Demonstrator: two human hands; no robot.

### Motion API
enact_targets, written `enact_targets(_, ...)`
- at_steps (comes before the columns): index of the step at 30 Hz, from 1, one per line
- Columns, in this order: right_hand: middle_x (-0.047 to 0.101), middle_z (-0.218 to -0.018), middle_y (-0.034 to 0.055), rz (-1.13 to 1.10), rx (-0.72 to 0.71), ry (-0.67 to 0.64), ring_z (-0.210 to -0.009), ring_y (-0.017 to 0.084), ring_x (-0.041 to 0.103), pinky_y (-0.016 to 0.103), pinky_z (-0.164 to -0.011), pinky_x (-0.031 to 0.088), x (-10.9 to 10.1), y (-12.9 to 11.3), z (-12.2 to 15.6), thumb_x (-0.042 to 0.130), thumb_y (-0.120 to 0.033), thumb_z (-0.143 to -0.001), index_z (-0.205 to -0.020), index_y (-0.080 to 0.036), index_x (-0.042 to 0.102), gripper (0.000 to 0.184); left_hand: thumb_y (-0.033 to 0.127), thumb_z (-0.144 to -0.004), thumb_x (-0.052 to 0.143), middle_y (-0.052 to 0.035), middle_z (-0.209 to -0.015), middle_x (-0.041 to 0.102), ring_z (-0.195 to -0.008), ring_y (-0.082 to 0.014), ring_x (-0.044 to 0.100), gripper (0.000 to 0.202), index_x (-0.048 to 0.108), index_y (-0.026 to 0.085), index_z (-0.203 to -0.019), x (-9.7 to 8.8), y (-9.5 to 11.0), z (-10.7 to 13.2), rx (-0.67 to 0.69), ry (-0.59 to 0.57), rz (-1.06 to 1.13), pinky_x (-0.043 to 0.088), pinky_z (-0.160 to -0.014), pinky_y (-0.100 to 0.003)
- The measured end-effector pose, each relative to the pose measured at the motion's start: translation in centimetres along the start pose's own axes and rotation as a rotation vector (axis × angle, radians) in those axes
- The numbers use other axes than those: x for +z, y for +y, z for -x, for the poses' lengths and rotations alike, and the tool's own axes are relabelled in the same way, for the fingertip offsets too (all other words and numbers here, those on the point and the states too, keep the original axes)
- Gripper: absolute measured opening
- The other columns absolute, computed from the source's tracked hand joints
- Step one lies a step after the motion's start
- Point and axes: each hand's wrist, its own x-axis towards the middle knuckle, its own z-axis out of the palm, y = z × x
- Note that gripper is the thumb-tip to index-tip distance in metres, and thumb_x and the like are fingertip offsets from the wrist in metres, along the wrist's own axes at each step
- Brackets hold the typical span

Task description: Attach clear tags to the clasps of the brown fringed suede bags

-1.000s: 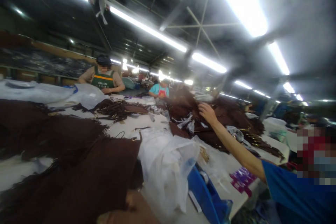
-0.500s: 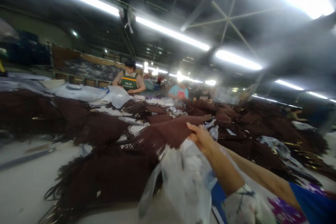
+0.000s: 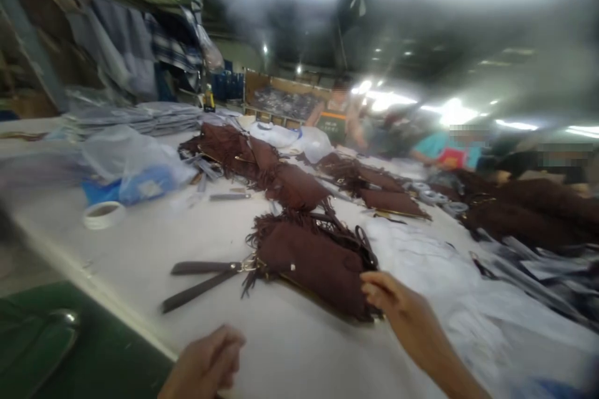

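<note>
A dark brown fringed bag (image 3: 318, 265) lies on the white table, its zip edge towards me and a dark wrist strap (image 3: 201, 290) stretched out to its left. At the bag's right end is my right hand (image 3: 393, 302), its fingers bent in over the edge and closed on it; the fingertips are partly hidden. My left hand (image 3: 206, 361) hovers near the table's front edge, apart from the bag. Its fingers are curled together, slightly blurred, with nothing visible in them.
More brown fringed bags (image 3: 299, 186) lie behind. At left are a roll of white tape (image 3: 103, 215), clear plastic bags (image 3: 135, 159) and stacked grey pieces (image 3: 140, 115). White plastic sheeting (image 3: 416, 255) spreads at right. Co-workers (image 3: 449, 149) are across the table.
My view has swung left and down. The raised fringed piece in my right hand is no longer held up; that hand is now at a bag on the table. My left hand has come into view.
</note>
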Motion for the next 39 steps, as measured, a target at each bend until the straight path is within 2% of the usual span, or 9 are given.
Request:
enact_targets(3, 0.066, -0.116, 0.0076, 0.556, -0.353, -0.109, -0.104, 0.022, 0.062, 0.035, -0.09, 0.051, 7.3, -1.8, -0.5, 0.049, -0.022, -0.093, -0.125, -0.021, 0.057, 0.033, 0.037, -0.097, 0.041, -0.0021, -0.085, 0.067, -0.077, -0.0191, 0.065, 0.025, 0.061, 0.023, -0.103, -0.2, 2.1, -3.4, 0.242, 0.155, -0.296, 0.051, -0.071, -0.029)
enact_targets(6, 0.067, -0.105, 0.0114, 0.729, -0.43, -0.081, -0.097, 0.026, 0.062, 0.038, -0.084, 0.051, 11.2, -1.7, -1.9, 0.054, -0.014, -0.09, -0.117, -0.014, 0.063, 0.029, 0.026, -0.094, 0.047, -0.0097, -0.114, 0.063, -0.108, -0.0271, 0.06, 0.027, 0.056, 0.021, -0.119, 0.8, 3.4, -6.8, 0.436, 0.285, -0.477, 0.048, -0.095, -0.043)
enact_targets(9, 0.068, -0.093, 0.0109, 0.796, -0.475, -0.065, -0.089, 0.027, 0.062, 0.037, -0.077, 0.049, 12.5, -0.7, -3.0, 0.049, -0.002, -0.086, -0.103, -0.014, 0.067, 0.027, 0.013, -0.081, 0.063, -0.0117, -0.131, 0.054, -0.126, -0.0306, 0.046, 0.051, 0.051, 0.019, -0.13, 2.3, 3.5, -10.1, 0.543, 0.32, -0.445, 0.035, -0.109, -0.052)
enact_targets(13, 0.067, -0.086, 0.0074, 0.85, -0.515, -0.014, -0.081, 0.024, 0.063, 0.033, -0.069, 0.046, 11.9, -0.6, -3.6, 0.046, 0.002, -0.086, -0.092, -0.017, 0.066, 0.028, 0.005, -0.081, 0.058, -0.0078, -0.11, 0.061, -0.109, -0.0262, 0.055, 0.025, 0.062, 0.018, -0.101, 2.9, 3.2, -12.6, 0.561, 0.338, -0.324, 0.043, -0.101, -0.046)
enact_targets(19, 0.069, -0.102, 0.0068, 0.783, -0.604, 0.128, -0.091, 0.021, 0.064, 0.033, -0.081, 0.046, 9.2, -1.2, 0.0, 0.042, -0.021, -0.098, -0.115, -0.018, 0.06, 0.025, 0.011, -0.09, 0.051, -0.0056, -0.103, 0.062, -0.098, -0.0183, 0.061, 0.009, 0.054, 0.02, -0.093, 0.2, 3.7, -7.1, 0.579, 0.334, -0.072, 0.051, -0.087, -0.03)
enact_targets(25, 0.069, -0.11, 0.0058, 0.768, -0.845, 0.107, -0.097, 0.018, 0.064, 0.027, -0.086, 0.045, 10.3, 3.6, 6.0, 0.035, -0.026, -0.099, -0.117, -0.019, 0.061, 0.032, 0.015, -0.097, 0.037, -0.0039, -0.1, 0.065, -0.094, -0.0169, 0.062, 0.024, 0.06, 0.023, -0.094, -3.3, 0.2, 1.1, 0.549, 0.028, -0.108, 0.048, -0.084, -0.027)
enact_targets(29, 0.067, -0.115, 0.0073, 0.755, -0.75, 0.096, -0.103, 0.021, 0.062, 0.032, -0.093, 0.043, 12.4, 5.2, 7.0, 0.037, -0.024, -0.098, -0.119, -0.017, 0.061, 0.032, 0.02, -0.099, 0.04, -0.0041, -0.105, 0.063, -0.102, -0.0191, 0.058, 0.017, 0.056, 0.024, -0.104, -3.6, -1.4, 1.4, 0.359, 0.279, -0.312, 0.047, -0.09, -0.032)
enact_targets(33, 0.068, -0.111, 0.0068, 0.715, -0.7, 0.117, -0.101, 0.021, 0.062, 0.032, -0.091, 0.044, 12.8, 3.9, 6.6, 0.035, -0.023, -0.1, -0.116, -0.018, 0.061, 0.031, 0.017, -0.094, 0.051, -0.0073, -0.119, 0.058, -0.119, -0.0277, 0.047, 0.025, 0.054, 0.021, -0.118, -2.0, -0.5, 0.1, 0.476, 0.178, -0.761, 0.038, -0.104, -0.048)
enact_targets(39, 0.069, -0.103, 0.0068, 0.641, -0.64, 0.202, -0.094, 0.021, 0.063, 0.031, -0.084, 0.046, 11.3, 1.7, 6.8, 0.034, -0.027, -0.101, -0.113, -0.018, 0.06, 0.029, 0.006, -0.09, 0.046, -0.0081, -0.091, 0.06, -0.091, -0.0291, 0.053, 0.02, 0.062, 0.017, -0.093, -2.1, 2.9, -0.9, 0.353, 0.185, -1.196, 0.045, -0.08, -0.047)
